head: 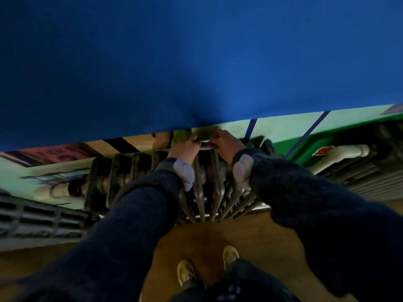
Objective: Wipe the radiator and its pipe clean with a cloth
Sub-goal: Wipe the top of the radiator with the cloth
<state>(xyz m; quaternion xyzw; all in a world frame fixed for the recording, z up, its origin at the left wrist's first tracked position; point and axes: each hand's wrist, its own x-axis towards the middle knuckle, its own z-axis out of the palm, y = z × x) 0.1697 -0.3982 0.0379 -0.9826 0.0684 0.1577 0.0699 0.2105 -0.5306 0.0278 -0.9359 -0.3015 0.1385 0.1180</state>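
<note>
A dark cast-iron radiator (122,179) with upright ribs stands against the green wall below me. My left hand (185,147) reaches over its top and grips a yellow-green cloth (181,136) pressed at the back edge. My right hand (229,146) is close beside it, fingers curled over the top of a rib. A short grey piece of the radiator top (206,146) shows between the two hands. A pale pipe (346,150) with a red sticker runs off to the right, and another pipe end (56,189) leaves the radiator on the left.
A large blue sheet (196,62) fills the upper frame and hangs just above my hands. Slatted grilles sit low on the left (32,216) and right (370,182). My feet in yellow shoes (185,271) stand on the wooden floor (196,236).
</note>
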